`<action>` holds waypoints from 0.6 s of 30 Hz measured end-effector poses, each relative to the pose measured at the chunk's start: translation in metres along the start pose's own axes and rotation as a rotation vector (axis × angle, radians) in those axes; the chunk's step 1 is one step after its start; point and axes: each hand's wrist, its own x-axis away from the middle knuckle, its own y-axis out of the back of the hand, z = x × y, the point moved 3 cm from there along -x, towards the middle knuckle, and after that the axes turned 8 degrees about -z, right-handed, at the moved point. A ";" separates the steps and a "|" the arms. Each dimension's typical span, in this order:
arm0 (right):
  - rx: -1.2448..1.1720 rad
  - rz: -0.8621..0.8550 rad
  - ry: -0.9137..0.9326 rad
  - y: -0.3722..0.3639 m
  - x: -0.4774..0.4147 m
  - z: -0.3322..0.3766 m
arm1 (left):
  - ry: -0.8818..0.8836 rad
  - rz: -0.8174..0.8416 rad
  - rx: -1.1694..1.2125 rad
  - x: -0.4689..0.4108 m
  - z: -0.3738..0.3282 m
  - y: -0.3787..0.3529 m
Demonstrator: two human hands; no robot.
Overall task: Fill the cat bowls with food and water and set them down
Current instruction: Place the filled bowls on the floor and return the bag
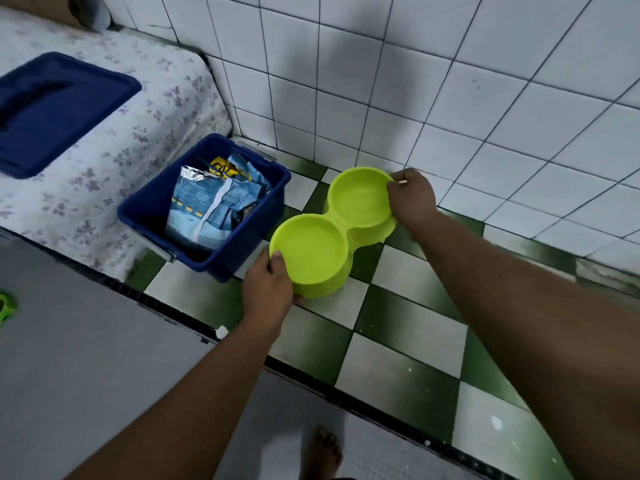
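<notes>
- Double cat bowl [313,252]: lime green, one moulded piece with two round wells. It sat low over the checkered floor [408,327], near the tiled wall [381,81]. Couldn't tell whether its base touched the floor or hung just above.
- Left hand [268,291] gripped the near well, thumb hooked over the rim and fingers wrapped round the outer wall below.
- Right hand [412,199] pinched the far well's rim on the wall side, fingertips curled over the edge.
- One hand per end made sense: it's a long piece, and that grip kept it level with no tip or twist.
- Both wells looked empty, no kibble or water visible. My read: filling not yet done, and this was either a pick-up or a placement.
- Blue bin [247,242] stood open just beside the near well. That put food within reach, probably why the bowl was there.
- Light-blue food bag [204,209] stood opened in the bin, with a second bag [221,168] (yellow and black print) behind it.
- Blue lid [52,109] lay on the floral mattress [138,140], well apart from the bin, so the bin stayed open.
- Counts: 1 double bowl (2 wells), 2 hands, 1 bin, 1 lid, at least 2 bags, 1 bare foot [323,452] at the bottom edge.
</notes>
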 end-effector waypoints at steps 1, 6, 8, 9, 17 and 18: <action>-0.019 -0.021 0.012 0.007 0.005 0.006 | -0.039 -0.010 -0.010 0.003 -0.008 0.008; -0.123 -0.105 0.038 0.032 0.034 0.052 | -0.221 -0.096 -0.058 0.006 -0.051 0.060; -0.147 -0.106 0.045 0.036 0.050 0.079 | -0.284 -0.147 -0.074 0.006 -0.066 0.087; -0.156 -0.101 0.047 0.036 0.059 0.093 | -0.302 -0.171 -0.065 0.005 -0.070 0.101; -0.262 -0.012 0.142 -0.005 0.142 0.211 | -0.332 -0.311 0.034 -0.014 -0.083 0.251; -0.272 0.005 0.159 -0.015 0.155 0.227 | -0.324 -0.323 0.033 -0.019 -0.080 0.275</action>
